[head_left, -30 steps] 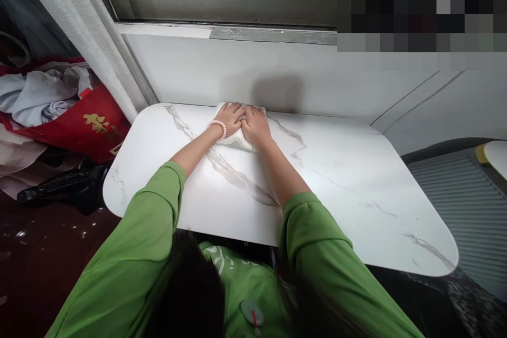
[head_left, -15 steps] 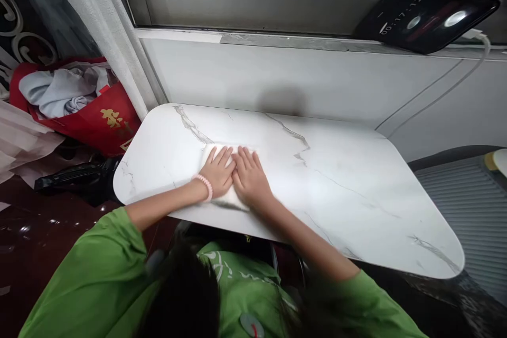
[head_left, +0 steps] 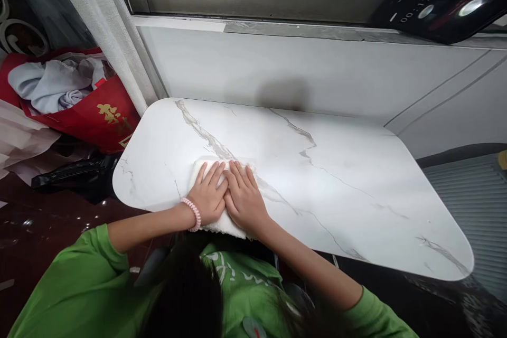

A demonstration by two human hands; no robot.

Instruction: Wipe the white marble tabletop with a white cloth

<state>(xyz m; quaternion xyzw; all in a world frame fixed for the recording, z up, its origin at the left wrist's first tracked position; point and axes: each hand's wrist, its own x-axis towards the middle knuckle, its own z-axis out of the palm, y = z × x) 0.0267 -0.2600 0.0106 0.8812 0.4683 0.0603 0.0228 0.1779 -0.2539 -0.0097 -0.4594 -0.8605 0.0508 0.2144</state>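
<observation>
A white, fluffy cloth [head_left: 226,224] lies on the white marble-patterned table [head_left: 348,153], its lower edge hanging over the near side. My left hand [head_left: 208,194] presses flat on the cloth with fingers stretched out, a pink coiled band on the wrist. Beside it, touching at the thumbs, my right hand [head_left: 247,198] also lies flat on the cloth, fingers extended. Neither hand is wrapped around anything. Part of the cloth is hidden under both palms.
A black phone [head_left: 443,5] showing a timer leans on the window ledge at right. A red bag [head_left: 87,116] with pale clothes stands left, beside a light curtain [head_left: 103,21]. A grey ribbed surface [head_left: 467,195] is at the right.
Both hands have slid the cloth toward my body and slightly left, from the table's middle to its near edge. The camera view has shifted a little.
</observation>
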